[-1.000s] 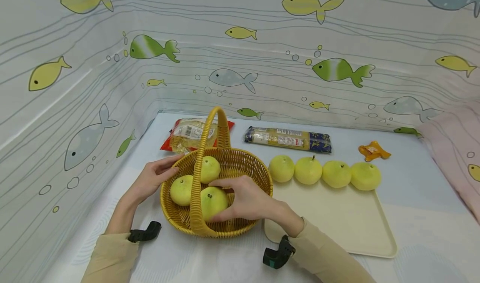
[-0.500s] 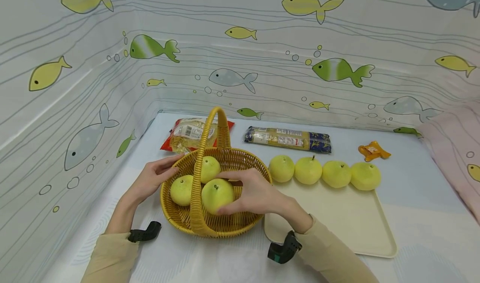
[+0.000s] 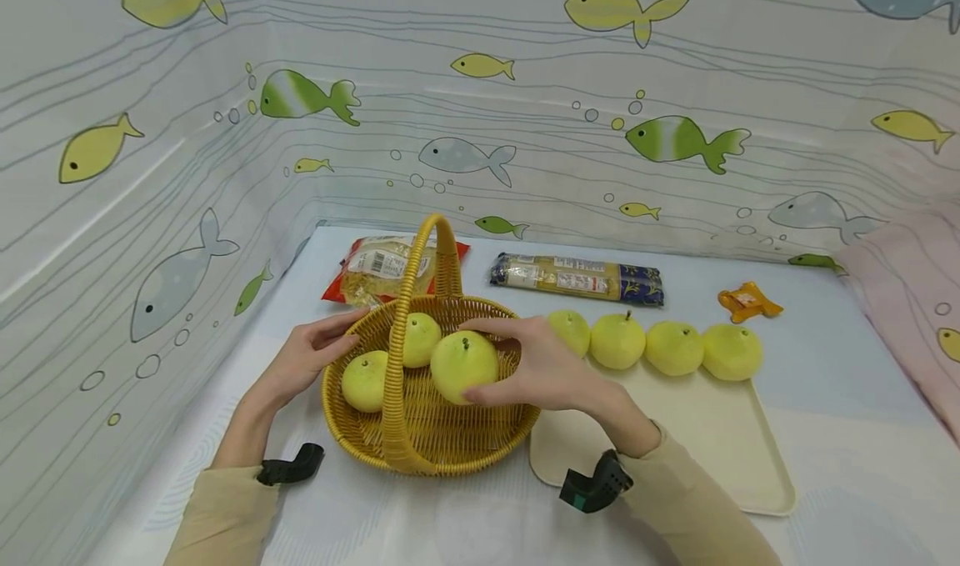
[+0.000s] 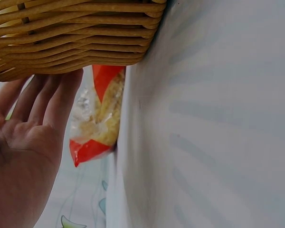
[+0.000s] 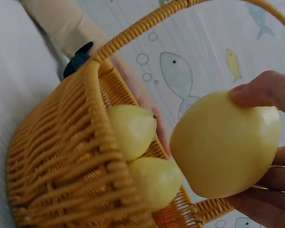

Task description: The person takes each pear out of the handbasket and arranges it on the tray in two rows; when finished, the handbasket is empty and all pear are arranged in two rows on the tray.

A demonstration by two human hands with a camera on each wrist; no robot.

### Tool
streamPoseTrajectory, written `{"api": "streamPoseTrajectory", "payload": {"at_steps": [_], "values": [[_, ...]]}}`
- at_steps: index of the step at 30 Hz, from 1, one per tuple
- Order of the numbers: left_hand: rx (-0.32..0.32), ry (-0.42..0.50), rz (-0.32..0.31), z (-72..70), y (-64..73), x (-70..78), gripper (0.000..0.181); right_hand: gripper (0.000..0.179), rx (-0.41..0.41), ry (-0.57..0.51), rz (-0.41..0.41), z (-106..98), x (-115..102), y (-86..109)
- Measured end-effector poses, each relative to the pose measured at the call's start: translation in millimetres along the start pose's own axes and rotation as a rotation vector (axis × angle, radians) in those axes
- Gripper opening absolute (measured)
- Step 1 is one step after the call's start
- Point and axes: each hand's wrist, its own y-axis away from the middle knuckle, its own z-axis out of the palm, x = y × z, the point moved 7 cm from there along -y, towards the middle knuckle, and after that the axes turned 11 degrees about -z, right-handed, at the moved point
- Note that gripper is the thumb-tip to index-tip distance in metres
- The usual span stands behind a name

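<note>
My right hand [image 3: 551, 366] holds a round yellow-green pear [image 3: 463, 367] between thumb and fingers, over the right half of the wicker basket [image 3: 450, 453]. The right wrist view shows this pear [image 5: 223, 145] raised above the basket's rim. Two more pears lie inside, one at the left [image 3: 364, 381] and one farther back [image 3: 422, 340]. My left hand [image 3: 311, 356] rests against the basket's left side. Its fingers [image 4: 57, 102] look fairly straight in the left wrist view, with the tips hidden behind the wicker.
Several pears [image 3: 674, 349] stand in a row along the back of a cream tray [image 3: 675, 433], right of the basket. Behind are a red-edged clear bag [image 3: 360, 270], a long blue-ended packet [image 3: 577, 278] and a small orange packet [image 3: 748, 303]. The tall basket handle [image 3: 405, 324] arches overhead.
The right hand has lifted the pear from the basket's front middle and carried it rightward and back. The left hand and basket have stayed put.
</note>
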Motion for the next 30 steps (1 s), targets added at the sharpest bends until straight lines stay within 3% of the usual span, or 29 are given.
{"api": "streamPoseTrajectory", "payload": {"at_steps": [11, 30], "values": [[0.003, -0.002, -0.005, -0.2, 0.7, -0.3, 0.049, 0.059, 0.054, -0.062, 0.000, -26, 8, 21.5], [-0.003, 0.007, -0.003, 0.4, -0.8, -1.8, 0.048, 0.058, 0.124, -0.003, 0.047, -63, 29, 67.9]]}}
